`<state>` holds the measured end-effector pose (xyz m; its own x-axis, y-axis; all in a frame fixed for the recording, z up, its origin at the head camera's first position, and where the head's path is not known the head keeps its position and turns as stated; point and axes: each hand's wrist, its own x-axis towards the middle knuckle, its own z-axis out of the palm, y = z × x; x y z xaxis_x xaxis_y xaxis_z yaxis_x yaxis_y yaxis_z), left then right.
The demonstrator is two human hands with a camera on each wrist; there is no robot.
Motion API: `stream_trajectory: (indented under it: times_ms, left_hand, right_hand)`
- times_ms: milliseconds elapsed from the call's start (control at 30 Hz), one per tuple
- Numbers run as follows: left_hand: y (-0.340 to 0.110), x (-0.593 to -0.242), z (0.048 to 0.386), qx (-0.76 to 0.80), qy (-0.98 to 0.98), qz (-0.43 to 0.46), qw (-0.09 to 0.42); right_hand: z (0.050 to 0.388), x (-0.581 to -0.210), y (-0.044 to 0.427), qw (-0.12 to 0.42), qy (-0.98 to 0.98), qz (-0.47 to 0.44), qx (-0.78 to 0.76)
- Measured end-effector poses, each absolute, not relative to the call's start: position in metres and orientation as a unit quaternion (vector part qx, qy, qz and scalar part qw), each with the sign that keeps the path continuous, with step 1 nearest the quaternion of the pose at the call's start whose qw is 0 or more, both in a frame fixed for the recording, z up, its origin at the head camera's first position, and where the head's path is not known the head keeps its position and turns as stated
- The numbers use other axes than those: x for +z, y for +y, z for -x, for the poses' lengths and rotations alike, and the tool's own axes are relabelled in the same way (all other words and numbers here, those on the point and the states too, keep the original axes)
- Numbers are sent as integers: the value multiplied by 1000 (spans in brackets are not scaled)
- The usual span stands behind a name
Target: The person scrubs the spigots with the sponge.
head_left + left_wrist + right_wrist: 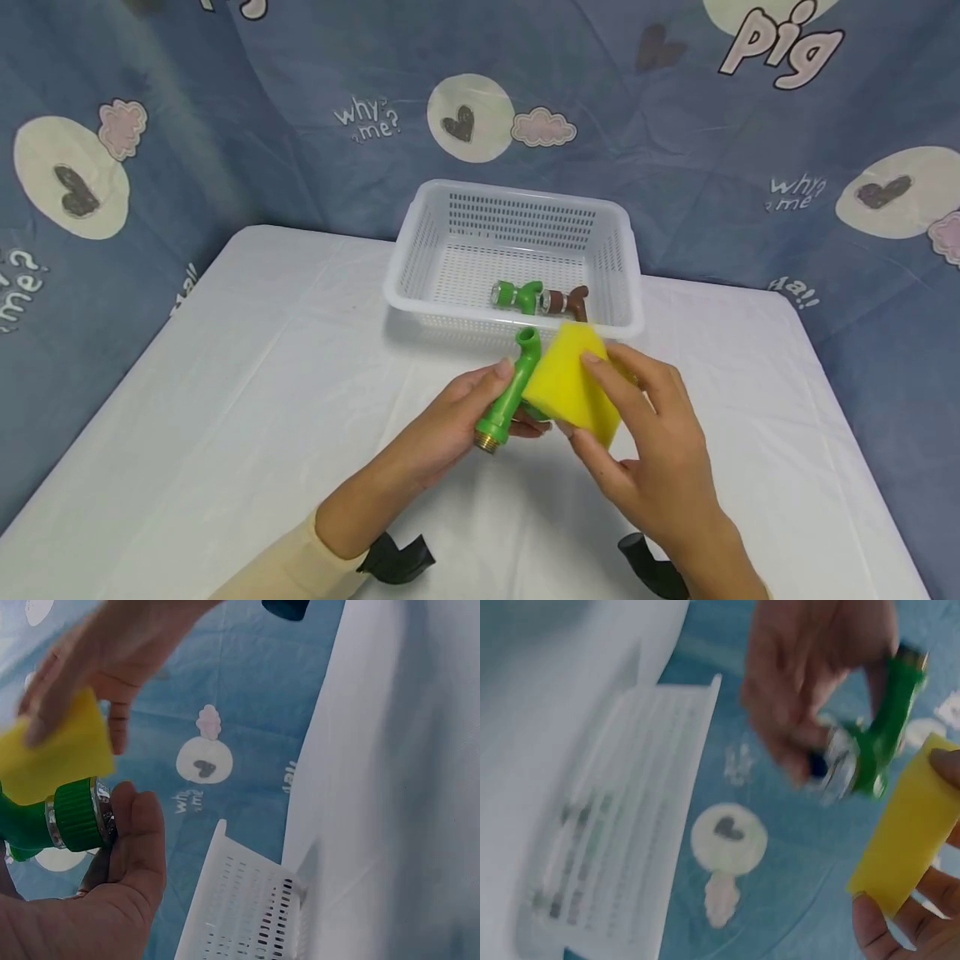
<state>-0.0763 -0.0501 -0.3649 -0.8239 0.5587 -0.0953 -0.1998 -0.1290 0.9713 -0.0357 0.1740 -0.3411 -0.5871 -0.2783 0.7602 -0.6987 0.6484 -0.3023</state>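
Observation:
In the head view my left hand [453, 412] grips a green faucet [512, 396], its curved spout end up and brass threaded end down toward me. The left wrist view shows the faucet's ribbed green collar [77, 816] with a silvery ring, beside my curled left fingers. My right hand [663, 446] pinches a yellow sponge [572, 379] between thumb and fingers. The sponge is held close against the faucet's right side and hides part of it; whether they touch I cannot tell. In the right wrist view the faucet [885, 724] and the sponge [911, 825] appear apart.
Behind the hands, a white perforated basket [450, 315] stands on the white-covered table [247, 400]. Inside it lie a second green faucet [517, 295] and a brown faucet [567, 302]. Black curved pieces [401, 560] show by both wrists. A blue printed curtain [300, 158] hangs behind.

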Motion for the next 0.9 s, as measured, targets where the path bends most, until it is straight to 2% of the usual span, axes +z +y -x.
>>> stream_trajectory:
  times_ms: [200, 667, 800, 900]
  left_hand:
    - [-50, -366, 75, 734, 614, -130, 259]
    - [-49, -366, 77, 748, 588, -170, 257]
    - [-50, -366, 77, 746, 591, -166, 259]
    - [-51, -365, 77, 742, 597, -159, 260]
  right_hand:
    - [29, -340, 160, 347, -824, -343, 288]
    - [33, -342, 179, 275, -887, -263, 262]
    - [33, -339, 181, 280, -887, -250, 268]
    - [31, -337, 178, 300, -868, -274, 286]
